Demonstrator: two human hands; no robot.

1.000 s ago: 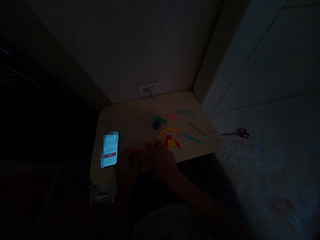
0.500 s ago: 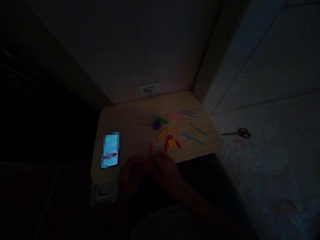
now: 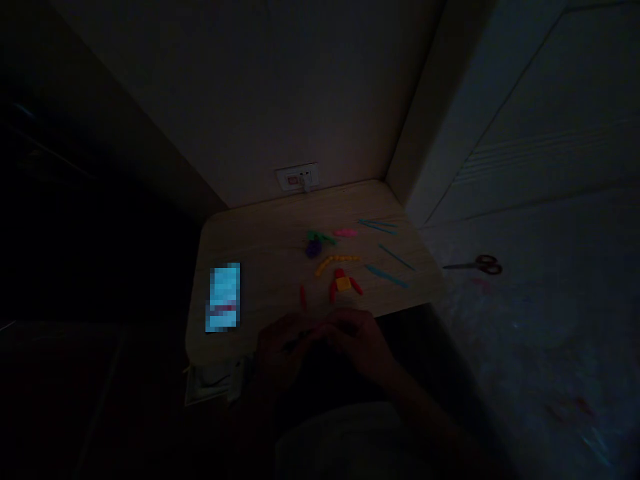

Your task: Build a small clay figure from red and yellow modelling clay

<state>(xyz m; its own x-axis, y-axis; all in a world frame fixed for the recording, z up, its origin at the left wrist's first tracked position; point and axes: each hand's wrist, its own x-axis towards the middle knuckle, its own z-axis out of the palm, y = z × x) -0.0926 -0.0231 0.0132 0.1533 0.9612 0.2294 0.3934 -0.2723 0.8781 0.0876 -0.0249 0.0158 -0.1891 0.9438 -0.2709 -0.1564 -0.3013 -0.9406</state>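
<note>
Low light blurs the detail around my hands. My left hand (image 3: 283, 343) and my right hand (image 3: 359, 339) meet at the table's front edge, both with fingers closed in a pinch. Between the fingertips is a small piece of red modelling clay (image 3: 319, 329), mostly hidden. Just beyond them lies a clay figure with a yellow-orange body (image 3: 343, 285), a red top and two red arms. A loose red clay roll (image 3: 303, 297) rests to its left. Behind the figure curves an orange, beaded-looking clay strip (image 3: 337, 259).
On the wooden table (image 3: 260, 233) are a lit phone (image 3: 223, 297), a purple clay lump (image 3: 313, 249), green clay (image 3: 321, 237), a pink clay roll (image 3: 345, 233) and several blue tools (image 3: 387, 275). Scissors (image 3: 475, 266) lie beyond the right edge. A wall socket (image 3: 299, 177) is behind.
Both hands have shifted right and slightly nearer to me, still pinching the red clay. The loose red roll shows more fully now. The things on the table have stayed put.
</note>
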